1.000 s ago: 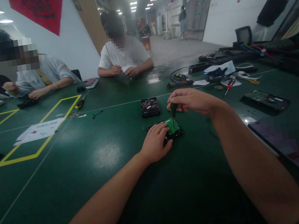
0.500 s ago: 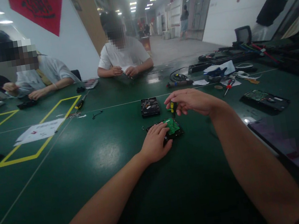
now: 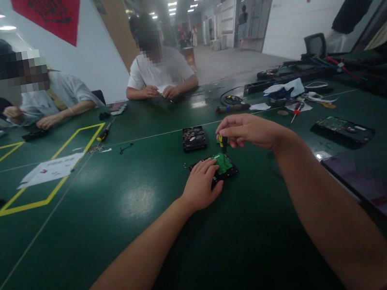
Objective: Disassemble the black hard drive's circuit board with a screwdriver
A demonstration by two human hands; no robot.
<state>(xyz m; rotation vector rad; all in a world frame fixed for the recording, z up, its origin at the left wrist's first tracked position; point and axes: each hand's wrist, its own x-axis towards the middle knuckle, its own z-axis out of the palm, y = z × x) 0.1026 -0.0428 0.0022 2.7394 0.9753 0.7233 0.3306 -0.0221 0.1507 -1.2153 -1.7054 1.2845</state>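
Note:
A hard drive (image 3: 230, 172) with a green circuit board (image 3: 223, 164) facing up lies on the green table in front of me. My left hand (image 3: 202, 183) holds it against the table, fingers across its left part and thumb along the near edge; that part of the drive is hidden. From the right, my right hand (image 3: 246, 131) pinches the yellow-and-black handle of a screwdriver (image 3: 223, 142). The screwdriver stands nearly upright, its tip down at the board. Just beyond is a second hard drive (image 3: 194, 139), apart from both hands.
Right of my arm lie another drive (image 3: 343, 131) and a purple-screened phone-like slab (image 3: 363, 184). A red-handled screwdriver (image 3: 297, 110), cloth (image 3: 283, 89) and cables sit farther back. Left are a paper sheet (image 3: 50, 170) and another screwdriver (image 3: 104, 132). Two people work across the table.
My right hand and the screwdriver handle have shifted very slightly, the fingers turning a little around it. My left hand and the hard drive stay in place.

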